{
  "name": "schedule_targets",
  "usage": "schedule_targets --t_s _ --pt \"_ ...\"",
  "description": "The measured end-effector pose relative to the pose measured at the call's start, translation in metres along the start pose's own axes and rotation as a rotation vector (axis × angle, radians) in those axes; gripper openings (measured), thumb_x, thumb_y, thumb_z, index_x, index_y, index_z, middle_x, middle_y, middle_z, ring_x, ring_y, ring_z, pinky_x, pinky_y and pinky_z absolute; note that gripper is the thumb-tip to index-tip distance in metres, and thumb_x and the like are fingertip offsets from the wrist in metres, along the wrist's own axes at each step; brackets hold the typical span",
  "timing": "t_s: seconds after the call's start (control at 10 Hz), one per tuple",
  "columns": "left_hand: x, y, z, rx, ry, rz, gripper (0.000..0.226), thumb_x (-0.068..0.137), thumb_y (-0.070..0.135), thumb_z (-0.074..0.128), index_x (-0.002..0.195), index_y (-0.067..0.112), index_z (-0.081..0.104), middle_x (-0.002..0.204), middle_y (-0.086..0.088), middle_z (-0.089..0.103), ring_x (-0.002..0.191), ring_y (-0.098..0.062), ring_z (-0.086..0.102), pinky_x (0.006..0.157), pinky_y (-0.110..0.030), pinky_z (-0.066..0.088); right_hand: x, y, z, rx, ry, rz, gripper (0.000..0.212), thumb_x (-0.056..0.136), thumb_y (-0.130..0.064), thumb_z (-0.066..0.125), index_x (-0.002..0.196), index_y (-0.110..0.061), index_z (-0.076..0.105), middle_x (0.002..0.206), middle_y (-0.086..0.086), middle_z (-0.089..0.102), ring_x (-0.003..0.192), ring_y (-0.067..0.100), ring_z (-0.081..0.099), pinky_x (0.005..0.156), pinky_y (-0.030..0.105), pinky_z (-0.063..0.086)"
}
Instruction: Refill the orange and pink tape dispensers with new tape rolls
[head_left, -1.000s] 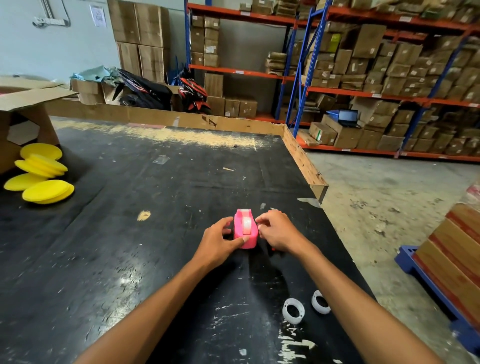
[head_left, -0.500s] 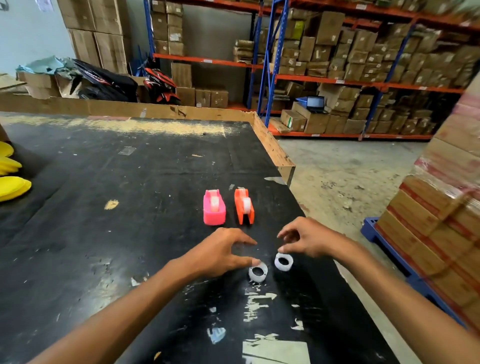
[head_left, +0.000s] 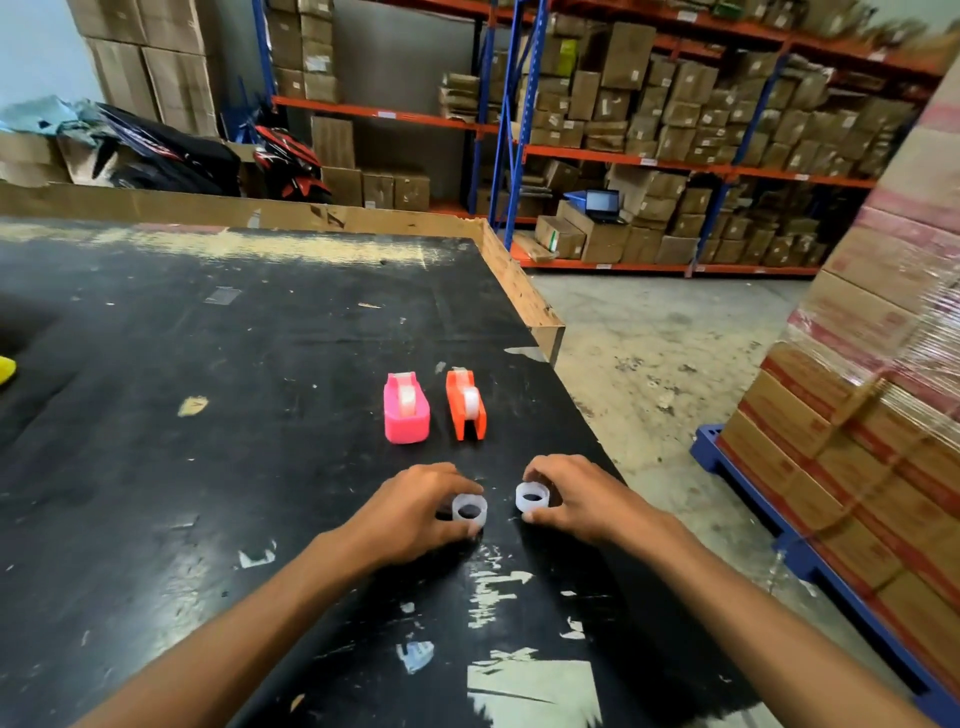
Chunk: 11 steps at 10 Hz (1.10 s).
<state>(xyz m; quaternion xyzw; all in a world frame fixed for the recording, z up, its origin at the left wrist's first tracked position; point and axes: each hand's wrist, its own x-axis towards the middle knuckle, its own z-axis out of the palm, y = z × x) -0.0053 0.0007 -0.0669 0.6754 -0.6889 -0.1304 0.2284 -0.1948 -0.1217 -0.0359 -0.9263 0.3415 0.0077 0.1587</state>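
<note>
A pink tape dispenser (head_left: 406, 410) and an orange tape dispenser (head_left: 466, 404) stand side by side on the black table (head_left: 208, 415), each with a roll of tape in it. Nearer to me lie two white rings. My left hand (head_left: 415, 509) pinches the left white ring (head_left: 469, 508) between thumb and fingers. My right hand (head_left: 582, 499) pinches the right white ring (head_left: 532, 496) the same way. Both rings rest on the table surface.
The table's wooden rim (head_left: 524, 296) ends at a corner just beyond the dispensers; the floor drops away to the right. A wrapped pallet of boxes (head_left: 872, 415) stands at the right. A yellow pad (head_left: 5, 370) shows at the left edge. Shelving with cartons (head_left: 649, 130) fills the back.
Both hands left the pink dispenser and came back toward me. They have closed on the two white rings, which they were only reaching for half a second ago.
</note>
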Motion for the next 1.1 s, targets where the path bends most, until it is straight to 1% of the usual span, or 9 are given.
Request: schedule_targets --t_s 0.1,0.2,0.3,0.4,0.5,0.6,0.9,1.0,1.1 --pt "-0.013 -0.023 -0.022 -0.051 0.084 -0.088 0.033 0.076 0.045 0.064 0.104 0.027 0.069 0.095 0.005 0.067 0.085 -0.011 0.063 0.077 -0.039 0.054 0.018 -0.021 -0.001 0.066 0.028 -0.056 0.053 0.079 -0.036 0.069 0.126 -0.021 0.051 0.125 0.001 0.058 0.113 0.023 0.055 0.093 0.040 0.048" --pt "-0.030 -0.051 -0.049 -0.069 0.178 -0.196 0.037 0.072 0.043 0.067 0.104 0.024 0.071 0.093 0.001 0.069 0.083 -0.016 0.066 0.076 -0.040 0.055 0.046 -0.056 0.001 0.092 0.032 -0.155 0.036 0.079 -0.034 0.069 0.108 -0.015 0.062 0.109 0.005 0.063 0.100 0.023 0.059 0.086 0.044 0.051" --pt "-0.048 -0.080 -0.078 -0.013 0.236 -0.304 0.030 0.076 0.035 0.073 0.103 0.022 0.072 0.095 0.000 0.069 0.086 -0.017 0.065 0.079 -0.039 0.054 0.076 -0.097 0.005 0.147 0.011 -0.222 0.018 0.078 -0.026 0.069 0.084 -0.010 0.063 0.085 0.007 0.065 0.081 0.023 0.061 0.070 0.036 0.049" --pt "-0.061 -0.109 -0.100 0.021 0.270 -0.392 0.033 0.072 0.041 0.069 0.099 0.024 0.072 0.095 0.000 0.069 0.086 -0.018 0.065 0.079 -0.040 0.054 0.105 -0.137 0.010 0.176 0.009 -0.267 0.012 0.077 -0.021 0.070 0.086 -0.014 0.065 0.082 0.002 0.065 0.079 0.020 0.058 0.069 0.033 0.047" --pt "-0.064 -0.131 -0.112 0.039 0.275 -0.451 0.030 0.072 0.041 0.067 0.097 0.025 0.072 0.093 0.001 0.069 0.081 -0.017 0.062 0.076 -0.039 0.054 0.131 -0.163 0.016 0.146 0.034 -0.262 0.028 0.074 -0.021 0.070 0.099 -0.009 0.066 0.097 0.005 0.069 0.088 0.019 0.060 0.076 0.033 0.047" --pt "-0.062 -0.148 -0.114 0.009 0.278 -0.468 0.027 0.071 0.039 0.067 0.093 0.024 0.072 0.088 0.002 0.068 0.073 -0.014 0.058 0.073 -0.040 0.055 0.155 -0.173 0.026 0.116 0.031 -0.227 0.028 0.070 -0.021 0.069 0.097 -0.012 0.066 0.100 0.004 0.069 0.093 0.021 0.063 0.076 0.031 0.049" --pt "-0.054 -0.171 -0.093 -0.040 0.235 -0.485 0.030 0.067 0.044 0.065 0.092 0.028 0.069 0.090 0.007 0.070 0.083 -0.015 0.067 0.076 -0.041 0.056 0.165 -0.169 0.041 0.026 -0.039 -0.209 0.026 0.072 -0.027 0.070 0.090 -0.010 0.066 0.096 0.008 0.070 0.089 0.026 0.065 0.078 0.044 0.056" --pt "-0.048 -0.176 -0.090 -0.060 0.252 -0.495 0.038 0.064 0.048 0.063 0.096 0.029 0.066 0.094 0.007 0.069 0.086 -0.016 0.066 0.078 -0.043 0.056 0.167 -0.168 0.041 0.041 -0.026 -0.217 0.024 0.071 -0.028 0.067 0.088 -0.012 0.064 0.093 0.007 0.070 0.086 0.026 0.064 0.076 0.045 0.055" --pt "-0.054 -0.172 -0.087 -0.091 0.266 -0.526 0.077 0.057 0.061 0.057 0.125 0.025 0.058 0.114 0.002 0.066 0.110 -0.019 0.063 0.094 -0.042 0.051 0.156 -0.167 0.041 0.068 -0.040 -0.226 0.024 0.071 -0.029 0.065 0.087 -0.013 0.059 0.089 0.006 0.066 0.084 0.027 0.062 0.073 0.043 0.053"
